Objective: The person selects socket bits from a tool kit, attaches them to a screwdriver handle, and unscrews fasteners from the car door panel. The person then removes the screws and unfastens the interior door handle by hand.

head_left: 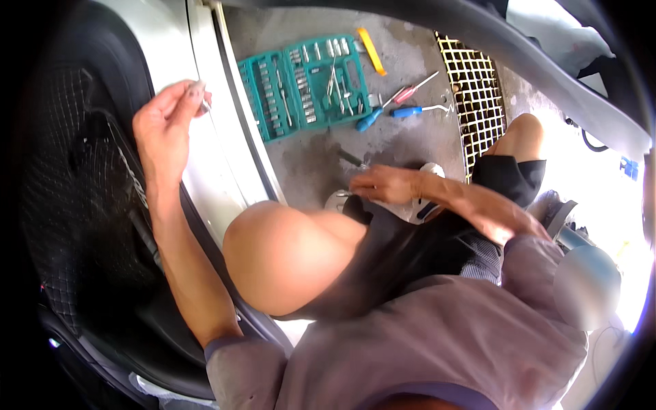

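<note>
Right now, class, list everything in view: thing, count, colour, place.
Tool case: 1, teal, upper middle
Sockets: many, silver, in case
Flat bar: 1, orange, right of case
Screwdrivers: 2, blue and red, right of case
Bent tool: 1, blue handle, beside screwdrivers
Handle: 1, dark green, below case
Floor: 1, grey, beneath tools
Grate: 1, pale yellow, right
Car sill: 1, white, left
Car mat: 1, black, far left
Shorts: 1, black, centre
Shirt: 1, greyish purple, bottom
Knees: 2, bare, flanking shorts
Left hand: 1, bare, over sill
Right hand: 1, bare, centre
</note>
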Action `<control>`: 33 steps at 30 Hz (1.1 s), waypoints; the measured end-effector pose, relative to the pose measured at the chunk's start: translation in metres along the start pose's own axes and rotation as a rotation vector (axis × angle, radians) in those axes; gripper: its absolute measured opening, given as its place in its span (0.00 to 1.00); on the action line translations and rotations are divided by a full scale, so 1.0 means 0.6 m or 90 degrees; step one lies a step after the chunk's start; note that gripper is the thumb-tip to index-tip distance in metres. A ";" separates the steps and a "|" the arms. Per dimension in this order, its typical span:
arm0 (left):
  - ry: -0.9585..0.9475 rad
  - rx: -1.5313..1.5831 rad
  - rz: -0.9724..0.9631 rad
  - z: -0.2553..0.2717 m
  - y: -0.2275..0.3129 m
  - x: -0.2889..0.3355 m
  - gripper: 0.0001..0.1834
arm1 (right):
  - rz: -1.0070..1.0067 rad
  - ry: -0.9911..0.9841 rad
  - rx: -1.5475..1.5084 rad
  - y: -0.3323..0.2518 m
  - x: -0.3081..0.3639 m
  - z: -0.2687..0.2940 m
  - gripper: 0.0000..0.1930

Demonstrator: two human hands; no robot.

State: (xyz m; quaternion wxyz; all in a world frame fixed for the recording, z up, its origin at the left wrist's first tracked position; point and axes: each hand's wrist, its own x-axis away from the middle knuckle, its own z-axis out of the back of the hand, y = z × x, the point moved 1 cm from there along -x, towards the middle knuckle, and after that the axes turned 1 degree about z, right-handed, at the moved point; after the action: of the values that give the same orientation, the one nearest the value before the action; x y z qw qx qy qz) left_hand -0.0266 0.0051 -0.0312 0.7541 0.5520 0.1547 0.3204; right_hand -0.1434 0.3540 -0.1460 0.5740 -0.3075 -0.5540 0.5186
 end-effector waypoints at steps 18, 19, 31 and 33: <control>0.013 -0.159 -0.056 0.009 -0.021 0.012 0.15 | 0.149 0.055 0.140 0.143 -0.121 -0.020 0.14; 0.002 -0.163 -0.079 0.009 -0.024 0.006 0.15 | 0.133 0.017 0.139 0.147 -0.129 -0.038 0.14; 0.015 -0.140 -0.028 0.000 0.001 0.020 0.13 | -0.036 0.085 0.118 0.120 -0.095 -0.089 0.12; 0.030 -0.151 -0.030 0.001 0.012 0.025 0.12 | 0.014 0.108 0.115 0.117 -0.080 -0.082 0.13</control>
State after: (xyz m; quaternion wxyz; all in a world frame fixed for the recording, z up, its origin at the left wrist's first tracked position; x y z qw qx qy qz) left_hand -0.0172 0.0161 -0.0226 0.8176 0.4476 0.1460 0.3315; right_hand -0.1073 0.3392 -0.2361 0.6387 -0.3033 -0.4508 0.5448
